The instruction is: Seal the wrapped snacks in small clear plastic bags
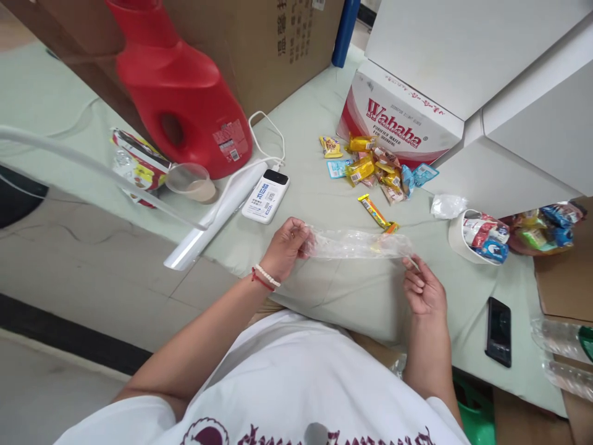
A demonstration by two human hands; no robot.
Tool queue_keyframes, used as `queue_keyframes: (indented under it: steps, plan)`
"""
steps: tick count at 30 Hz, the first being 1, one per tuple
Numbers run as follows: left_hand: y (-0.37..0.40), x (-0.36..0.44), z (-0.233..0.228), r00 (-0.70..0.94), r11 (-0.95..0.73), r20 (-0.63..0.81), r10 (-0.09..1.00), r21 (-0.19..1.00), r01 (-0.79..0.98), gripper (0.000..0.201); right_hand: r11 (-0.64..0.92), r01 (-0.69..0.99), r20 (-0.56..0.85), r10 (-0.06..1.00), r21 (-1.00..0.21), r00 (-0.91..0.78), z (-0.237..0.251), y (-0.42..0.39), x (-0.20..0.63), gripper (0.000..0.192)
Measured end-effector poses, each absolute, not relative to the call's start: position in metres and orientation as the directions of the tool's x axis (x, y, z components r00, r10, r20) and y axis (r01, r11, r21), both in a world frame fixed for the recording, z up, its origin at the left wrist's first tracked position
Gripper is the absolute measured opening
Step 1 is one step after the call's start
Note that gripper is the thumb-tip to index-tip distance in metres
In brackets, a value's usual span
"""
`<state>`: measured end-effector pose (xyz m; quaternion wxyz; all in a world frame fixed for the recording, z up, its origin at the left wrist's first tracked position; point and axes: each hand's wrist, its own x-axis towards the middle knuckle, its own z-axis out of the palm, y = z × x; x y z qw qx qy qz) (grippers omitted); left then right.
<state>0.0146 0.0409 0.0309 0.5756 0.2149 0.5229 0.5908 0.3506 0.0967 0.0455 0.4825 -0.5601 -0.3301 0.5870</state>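
You had a clear bag (359,245) stretched flat between your two hands, just above the near edge of the table (315,204). It looked empty, or nearly so; a faint yellowish patch showed near its right end, but whether that lay inside the bag or on the table beneath it, I could not tell. The snacks (373,168) lay loose in a heap by the Wahaha box (398,127), and one bar (376,213) sat apart, just beyond the bag. So, by my reading, the packing was barely begun: bag in hand, almost everything left outside it.

Your left hand (285,247) was closed on the bag's left end, fingers curled round it, wrist bent inward, forearm coming in from the lower left. Your right hand (424,289) pinched the right end between thumb and fingertips, palm turned up, the other fingers loosely bent.
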Motion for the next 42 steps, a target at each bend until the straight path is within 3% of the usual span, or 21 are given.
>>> queue_keyframes:
  steps: [2, 4, 5, 7, 10, 12, 15, 18, 21, 23, 26, 29, 33, 36, 39, 42]
  plan:
    - [0.042, 0.02, 0.029, -0.269, 0.228, -0.364, 0.891, 0.875, -0.427, 0.05, -0.098, 0.067, -0.068, 0.933, -0.993, 0.354, 0.047, 0.091, 0.35, 0.03]
    - [0.045, 0.026, 0.028, -0.284, 0.254, -0.401, 0.871, 0.862, -0.438, 0.047, 0.081, 0.349, 0.227, 0.887, -0.934, 0.402, 0.05, 0.082, 0.339, 0.026]
    - [0.046, 0.028, 0.027, -0.287, 0.267, -0.419, 0.861, 0.854, -0.448, 0.045, 0.15, 0.452, 0.313, 0.897, -0.879, 0.311, 0.052, 0.077, 0.33, 0.023]
    - [0.048, 0.032, 0.027, -0.285, 0.283, -0.44, 0.851, 0.843, -0.457, 0.045, 0.311, 0.559, 0.358, 0.933, -0.768, -0.028, 0.053, 0.072, 0.307, 0.021]
    - [0.049, 0.032, 0.029, -0.263, 0.291, -0.434, 0.862, 0.847, -0.444, 0.046, 0.539, 0.571, 0.282, 0.831, -0.62, -0.479, 0.043, 0.078, 0.27, 0.022]
    - [0.049, 0.029, 0.03, -0.262, 0.283, -0.428, 0.865, 0.848, -0.448, 0.048, 0.587, 0.576, 0.22, 0.783, -0.569, -0.581, 0.032, 0.086, 0.255, 0.019]
    - [0.044, 0.025, 0.034, -0.316, 0.258, -0.449, 0.836, 0.829, -0.496, 0.054, 0.523, 0.601, 0.167, 0.821, -0.605, -0.546, 0.02, 0.093, 0.245, 0.026]
    - [0.034, 0.031, 0.037, -0.391, 0.257, -0.456, 0.8, 0.848, -0.463, 0.059, 0.383, 0.613, 0.173, 0.911, -0.692, -0.375, 0.021, 0.087, 0.243, 0.023]
    - [0.027, 0.047, 0.035, -0.325, 0.333, -0.462, 0.825, 0.862, -0.381, 0.057, 0.269, 0.565, 0.135, 0.954, -0.78, -0.268, 0.029, 0.077, 0.237, 0.019]
    - [0.028, 0.057, 0.032, -0.253, 0.366, -0.465, 0.848, 0.86, -0.356, 0.051, 0.147, 0.48, 0.039, 0.973, -0.865, -0.229, 0.034, 0.072, 0.234, 0.019]
    - [0.034, 0.06, 0.026, -0.195, 0.355, -0.44, 0.877, 0.865, -0.356, 0.038, -0.166, 0.225, -0.204, 0.967, -0.96, -0.155, 0.043, 0.071, 0.237, 0.029]
    - [0.036, 0.052, 0.022, -0.137, 0.335, -0.414, 0.9, 0.857, -0.392, 0.036, -0.387, -0.008, -0.384, 0.916, -0.922, -0.113, 0.054, 0.076, 0.253, 0.04]
    - [0.032, 0.046, 0.02, -0.086, 0.31, -0.382, 0.92, 0.845, -0.436, 0.039, -0.477, -0.065, -0.474, 0.878, -0.876, -0.062, 0.057, 0.084, 0.283, 0.045]
    - [0.031, 0.049, 0.02, -0.036, 0.317, -0.39, 0.92, 0.796, -0.516, 0.042, -0.403, 0.1, -0.402, 0.915, -0.91, 0.034, 0.049, 0.089, 0.305, 0.042]
    - [0.032, 0.052, 0.02, 0.021, 0.346, -0.413, 0.911, 0.733, -0.586, 0.045, -0.186, 0.423, -0.118, 0.976, -0.887, 0.182, 0.045, 0.092, 0.323, 0.036]
    - [0.033, 0.054, 0.022, 0.039, 0.357, -0.418, 0.908, 0.721, -0.593, 0.045, -0.024, 0.576, 0.095, 0.98, -0.817, 0.176, 0.052, 0.086, 0.323, 0.033]
